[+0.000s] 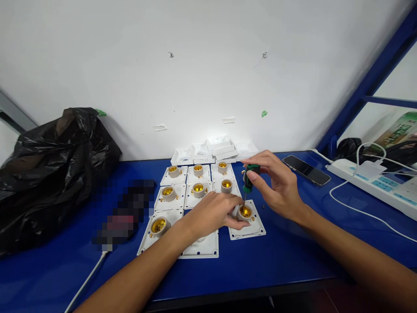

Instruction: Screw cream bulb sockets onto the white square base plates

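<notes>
My right hand (276,184) grips a short green-and-black screwdriver (250,177) from above. The screwdriver stands nearly upright, its tip inside the brass-lined lamp socket (246,211). That socket sits on a square white plate (257,228) at the right of the group. Around the socket's left side my left hand (215,213) is closed, thumb and fingers against its rim. To the left lie several more white plates with lamp sockets, such as one socket (159,225) at the front left. My left forearm partly hides the front middle plate (203,248).
White square covers (224,150) are stacked against the wall. A phone (306,169) and a white power strip (374,180) with cables lie to the right. On the left are a black plastic bag (58,174) and a blurred dark object (127,213) with a white cable.
</notes>
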The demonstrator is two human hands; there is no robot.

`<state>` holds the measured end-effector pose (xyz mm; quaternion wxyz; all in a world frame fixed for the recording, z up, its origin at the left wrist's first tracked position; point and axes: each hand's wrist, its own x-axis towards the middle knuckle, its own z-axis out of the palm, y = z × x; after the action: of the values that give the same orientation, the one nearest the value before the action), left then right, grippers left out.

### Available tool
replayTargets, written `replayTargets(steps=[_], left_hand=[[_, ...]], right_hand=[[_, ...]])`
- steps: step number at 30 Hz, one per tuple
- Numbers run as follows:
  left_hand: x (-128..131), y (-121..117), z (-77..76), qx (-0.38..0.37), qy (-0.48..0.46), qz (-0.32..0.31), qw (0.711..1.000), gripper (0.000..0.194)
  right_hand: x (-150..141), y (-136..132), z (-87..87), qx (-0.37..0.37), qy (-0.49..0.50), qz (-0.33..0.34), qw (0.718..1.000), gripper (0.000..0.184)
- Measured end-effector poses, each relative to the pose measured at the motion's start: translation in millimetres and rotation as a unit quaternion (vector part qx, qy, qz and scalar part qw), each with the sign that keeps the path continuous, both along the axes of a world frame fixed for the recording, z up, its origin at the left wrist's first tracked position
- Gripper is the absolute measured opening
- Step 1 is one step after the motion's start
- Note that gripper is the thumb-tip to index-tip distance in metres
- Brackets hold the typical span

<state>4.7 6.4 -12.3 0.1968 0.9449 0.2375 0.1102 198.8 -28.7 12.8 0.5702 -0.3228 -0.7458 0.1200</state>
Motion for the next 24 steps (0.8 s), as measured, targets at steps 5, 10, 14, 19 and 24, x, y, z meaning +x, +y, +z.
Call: replayTargets(steps=[5, 10, 14, 19, 24], left_hand=[[-1, 1, -1.8, 0.010, -0.004, -0.003, 1.000, 0.034], [-2, 2, -3.0, -0.004, -0.010, -0.011, 1.000, 0.036], [-1, 2, -2.4, -0.002, -0.015, -0.009, 1.000, 0.038], [-1, 2, -1.8, -0.008, -0.018, -0.017, 1.000, 0.037], [0, 1, -0.1, -0.003, -0.013, -0.012, 1.000, 0.038]], right_hand=[[3, 2, 2.9, -0.066, 0.032, 0.054, 0.996, 0.030], [7, 9, 5.3, -0.144, 0.090, 0.088, 0.981, 0.023], [11, 11, 3.7, -0.251, 0.148, 0.166, 0.942, 0.022], [14, 15, -1.3, -0.306, 0.167, 0.229, 0.909, 0.029], [14, 19, -4.7, -0.334, 0.182, 0.267, 0.885, 0.032]])
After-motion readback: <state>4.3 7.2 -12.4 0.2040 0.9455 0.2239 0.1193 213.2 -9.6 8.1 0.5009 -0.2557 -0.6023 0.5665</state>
